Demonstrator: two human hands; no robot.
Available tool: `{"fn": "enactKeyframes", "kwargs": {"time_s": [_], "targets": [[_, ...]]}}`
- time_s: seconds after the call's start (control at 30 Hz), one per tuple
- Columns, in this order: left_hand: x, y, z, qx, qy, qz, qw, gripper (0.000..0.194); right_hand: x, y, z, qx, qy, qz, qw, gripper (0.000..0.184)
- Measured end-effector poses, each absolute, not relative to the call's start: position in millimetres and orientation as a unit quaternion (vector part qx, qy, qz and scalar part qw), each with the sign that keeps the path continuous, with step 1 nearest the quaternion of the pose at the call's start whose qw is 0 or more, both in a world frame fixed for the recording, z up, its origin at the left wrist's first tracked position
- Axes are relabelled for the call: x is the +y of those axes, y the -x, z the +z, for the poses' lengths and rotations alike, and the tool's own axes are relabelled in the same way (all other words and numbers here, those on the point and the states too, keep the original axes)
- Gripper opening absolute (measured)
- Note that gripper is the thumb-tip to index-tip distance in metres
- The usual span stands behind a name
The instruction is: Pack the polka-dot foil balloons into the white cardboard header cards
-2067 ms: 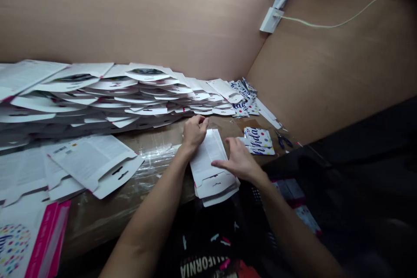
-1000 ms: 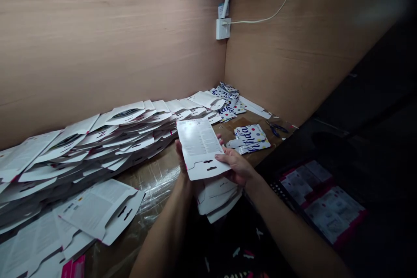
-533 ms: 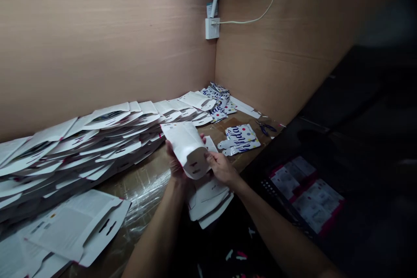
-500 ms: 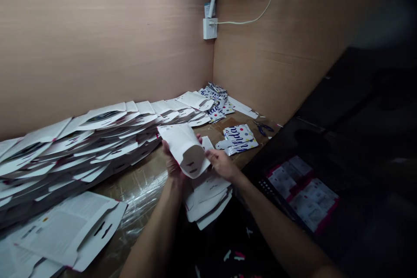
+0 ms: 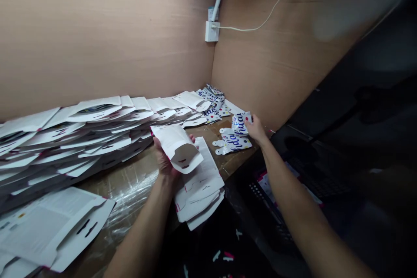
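My left hand (image 5: 165, 161) is closed round a white paper envelope (image 5: 174, 141), whose mouth bulges open towards me. Below it lies a stack of flat white envelopes (image 5: 200, 195). Over at the right, my right hand (image 5: 256, 129) pinches a folded foil balloon (image 5: 241, 124) printed with blue lettering, lifted at one end. Under that one, more folded foil balloons (image 5: 235, 142) with coloured dots and clear tabs rest on the cardboard surface.
Overlapping rows of filled white envelopes (image 5: 107, 117) run along the back wall. More envelopes (image 5: 55, 221) lie at the front left. A heap of printed foil balloons (image 5: 213, 100) fills the corner, below a wall socket (image 5: 212, 31). Scraps (image 5: 223, 255) lie in the dark area below.
My right hand has left the envelope's mouth, moved right and taken hold of a folded foil balloon. My left hand still holds the envelope, slightly lower and further left.
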State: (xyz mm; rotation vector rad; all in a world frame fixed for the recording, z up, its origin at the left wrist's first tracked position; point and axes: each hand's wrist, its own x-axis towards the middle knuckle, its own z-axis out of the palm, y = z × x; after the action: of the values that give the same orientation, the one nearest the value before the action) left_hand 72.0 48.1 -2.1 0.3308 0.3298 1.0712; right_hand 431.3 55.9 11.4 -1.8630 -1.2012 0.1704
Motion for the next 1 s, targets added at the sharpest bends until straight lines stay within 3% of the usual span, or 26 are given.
{"fn": "enactKeyframes", "kwargs": {"time_s": [0.1,0.17,0.23,0.33,0.43,0.57,0.7,0.83,0.93,1.0], "targets": [[44,-76,0,0.171,-0.156,0.517,0.824,0.1,16,-381,18,-0.532,0.665,0.079,0.518,0.03],[42,-78,0,0.18,-0.152,0.521,0.82,0.097,-18,-337,21,-0.602,0.574,0.067,0.551,0.024],[40,-79,0,0.189,-0.144,0.506,0.829,0.101,-47,-297,24,-0.743,0.434,0.076,0.505,0.023],[40,-77,-2,0.195,-0.129,0.479,0.846,0.112,-67,-262,27,-0.863,0.294,0.043,0.408,0.038],[40,-76,-2,0.177,-0.128,0.501,0.838,0.108,-61,-258,26,-0.868,0.301,-0.021,0.395,0.045],[37,-81,0,0.171,-0.134,0.482,0.849,0.104,-42,-256,17,-0.878,0.312,-0.062,0.358,0.039],[35,-84,0,0.176,-0.139,0.504,0.834,0.092,-41,-237,5,-0.821,0.44,-0.109,0.346,0.037],[36,-83,1,0.165,-0.129,0.512,0.833,0.094,-57,-219,2,-0.786,0.467,-0.08,0.397,0.039],[32,-86,1,0.153,-0.128,0.502,0.841,0.091,-63,-213,1,-0.833,0.433,-0.033,0.344,0.051],[28,-89,-1,0.132,-0.139,0.489,0.851,0.092,-61,-214,-1,-0.843,0.441,-0.033,0.306,0.044]]}}
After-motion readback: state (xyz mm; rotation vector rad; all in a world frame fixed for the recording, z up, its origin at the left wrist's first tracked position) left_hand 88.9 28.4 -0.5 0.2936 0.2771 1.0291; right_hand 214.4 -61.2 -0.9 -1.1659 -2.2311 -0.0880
